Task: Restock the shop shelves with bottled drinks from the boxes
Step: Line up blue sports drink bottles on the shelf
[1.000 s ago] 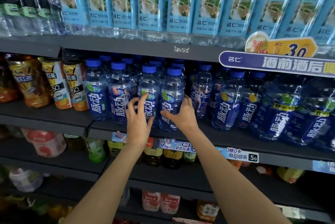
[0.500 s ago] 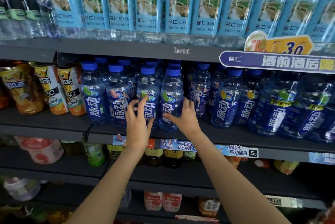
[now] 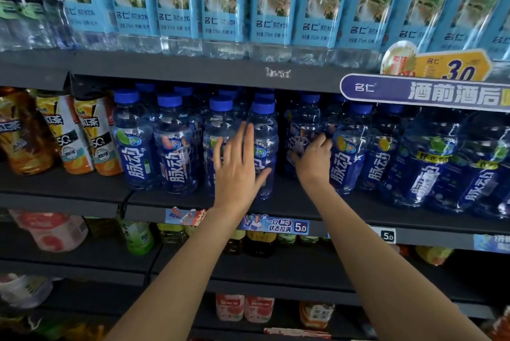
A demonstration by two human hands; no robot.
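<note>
Two bare forearms are stretched up to the middle shelf [image 3: 289, 202], a dark, matte ledge. The left hand [image 3: 238, 167] is held flat, its straight fingers spread and laid against the front of a blue-capped bottle [image 3: 263, 147]; nothing is gripped by it. That bottle is clear, ribbed plastic with a rounded shoulder and a glossy blue wrap, and it is stood near the shelf's front edge, to the right of a row of like bottles [image 3: 154, 145]. The right hand [image 3: 313, 158] is curled round the side of the next bottle [image 3: 302, 136] across a dark gap, with its fingertips hidden behind the plastic. More of the blue drinks [image 3: 430, 164] are ranged to the far right. Squarer orange tea bottles [image 3: 69, 134] are seen at the left. On the shelf above, clear water bottles [image 3: 226, 9] with pale blue paper labels are lined up. Price tags [image 3: 276, 226] are fixed along the shelf edge.
</note>
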